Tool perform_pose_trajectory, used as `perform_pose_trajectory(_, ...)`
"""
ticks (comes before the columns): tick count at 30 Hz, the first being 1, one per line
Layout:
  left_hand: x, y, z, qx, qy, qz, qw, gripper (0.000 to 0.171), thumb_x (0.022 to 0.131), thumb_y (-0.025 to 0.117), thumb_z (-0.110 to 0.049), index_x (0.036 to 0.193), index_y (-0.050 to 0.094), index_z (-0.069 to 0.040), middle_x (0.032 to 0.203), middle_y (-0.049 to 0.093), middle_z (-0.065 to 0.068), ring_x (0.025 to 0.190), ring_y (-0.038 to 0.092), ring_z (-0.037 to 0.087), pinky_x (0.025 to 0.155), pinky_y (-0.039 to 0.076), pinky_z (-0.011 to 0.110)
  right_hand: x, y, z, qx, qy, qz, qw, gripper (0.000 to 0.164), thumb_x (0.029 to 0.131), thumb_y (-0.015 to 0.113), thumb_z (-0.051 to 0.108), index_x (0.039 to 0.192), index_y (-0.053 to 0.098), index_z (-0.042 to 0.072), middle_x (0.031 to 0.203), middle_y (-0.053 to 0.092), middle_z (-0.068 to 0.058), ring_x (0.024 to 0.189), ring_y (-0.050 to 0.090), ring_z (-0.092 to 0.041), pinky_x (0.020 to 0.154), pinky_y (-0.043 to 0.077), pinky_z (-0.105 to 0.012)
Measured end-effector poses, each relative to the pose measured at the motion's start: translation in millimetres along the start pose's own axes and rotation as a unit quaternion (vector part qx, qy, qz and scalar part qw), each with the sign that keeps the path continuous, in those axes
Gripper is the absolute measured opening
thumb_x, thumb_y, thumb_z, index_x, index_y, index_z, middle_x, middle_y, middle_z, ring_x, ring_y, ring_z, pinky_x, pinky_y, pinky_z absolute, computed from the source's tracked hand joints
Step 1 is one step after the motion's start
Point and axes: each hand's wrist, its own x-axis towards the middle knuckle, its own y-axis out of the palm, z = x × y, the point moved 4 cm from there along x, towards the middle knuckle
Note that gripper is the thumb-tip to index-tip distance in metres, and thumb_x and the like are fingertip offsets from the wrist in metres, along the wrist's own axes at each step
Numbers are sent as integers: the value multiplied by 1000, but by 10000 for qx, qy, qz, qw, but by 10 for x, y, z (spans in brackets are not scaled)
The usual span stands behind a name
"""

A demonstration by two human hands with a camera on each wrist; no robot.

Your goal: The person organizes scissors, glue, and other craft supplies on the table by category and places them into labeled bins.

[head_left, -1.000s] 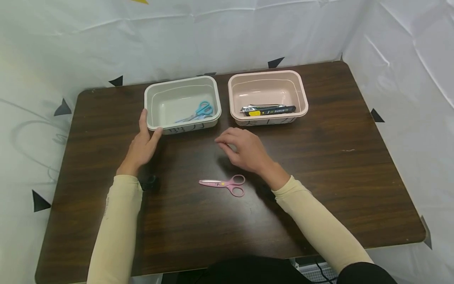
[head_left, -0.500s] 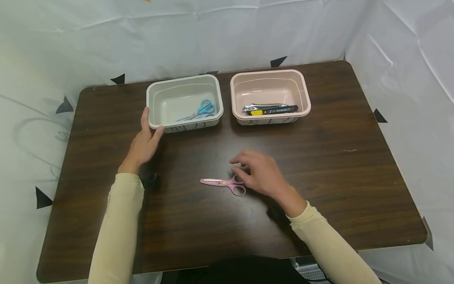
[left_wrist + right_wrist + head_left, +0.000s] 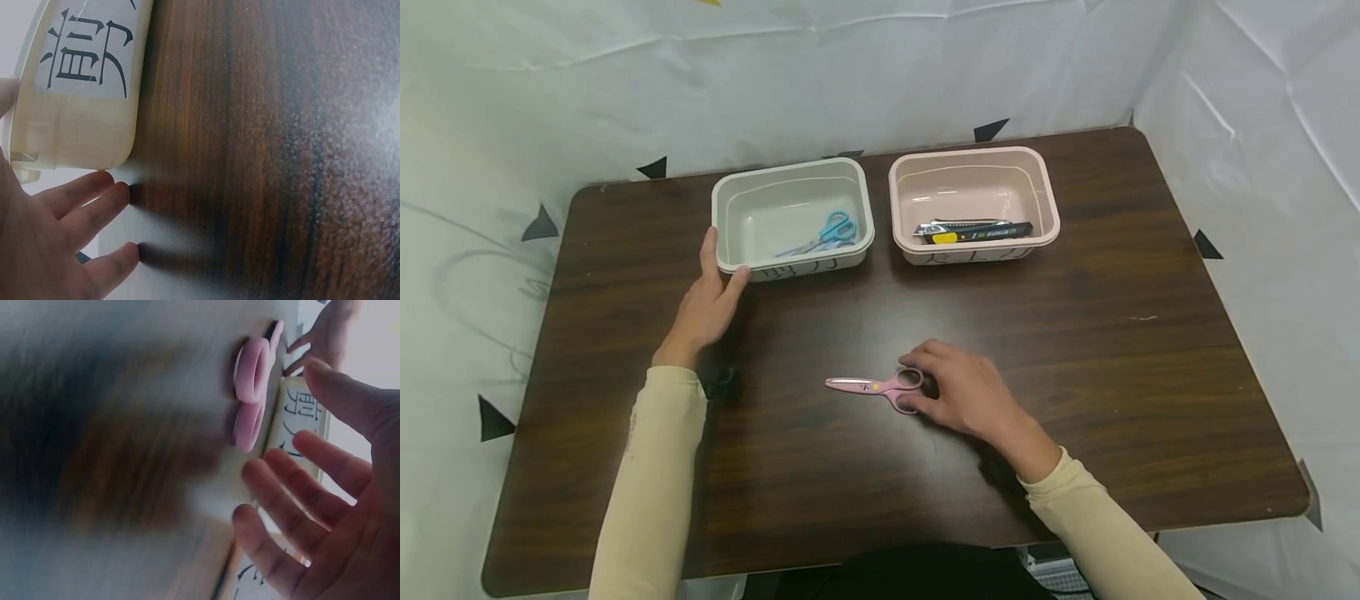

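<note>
A pair of pink scissors (image 3: 857, 386) lies on the table, blades toward the left. My right hand (image 3: 966, 387) is at its handles, thumb and fingers spread around the loops. In the right wrist view the fingers (image 3: 281, 494) stand apart, with the pink handles (image 3: 251, 375) just beyond the fingertips. Far left, my left hand (image 3: 698, 312) rests against the near left corner of a pale green bin (image 3: 760, 221), thumb at the front rim, index finger along the side. Seen from the left wrist, its other fingers (image 3: 94, 215) are extended by the bin's base.
Inside the pale green bin lie blue-handled scissors (image 3: 838, 227). To its right stands a pink bin (image 3: 962, 183) holding utility knives (image 3: 981, 236), one black and yellow. Both bins bear labels with black characters. White sheeting (image 3: 887, 75) surrounds the brown table (image 3: 1112, 375).
My right hand has come from in front of the bins toward me and slightly right, down to the pink scissors' handles. The left hand has stayed at the green bin's corner.
</note>
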Motion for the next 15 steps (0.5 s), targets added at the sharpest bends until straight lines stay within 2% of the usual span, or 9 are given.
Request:
perform_pose_trajectory(9, 16, -2, 7, 20, -23, 10, 10000, 77, 92, 33, -67, 142, -23, -51, 155, 23, 21, 131, 36, 48, 100, 24, 69, -30, 105, 33, -214, 36, 248, 9995, 59, 71, 78, 53, 119, 66, 22, 115, 61, 4, 99, 58, -14, 73, 49, -36)
perform_pose_trajectory(15, 3, 8, 6, 22, 35, -63, 10000, 77, 93, 33, -66, 144, -22, -49, 153, 26, 23, 129, 38, 49, 100, 26, 68, -38, 128, 50, -385, -28, 250, 9989, 61, 68, 83, 49, 120, 66, 22, 114, 59, 7, 99, 54, -12, 72, 48, -34)
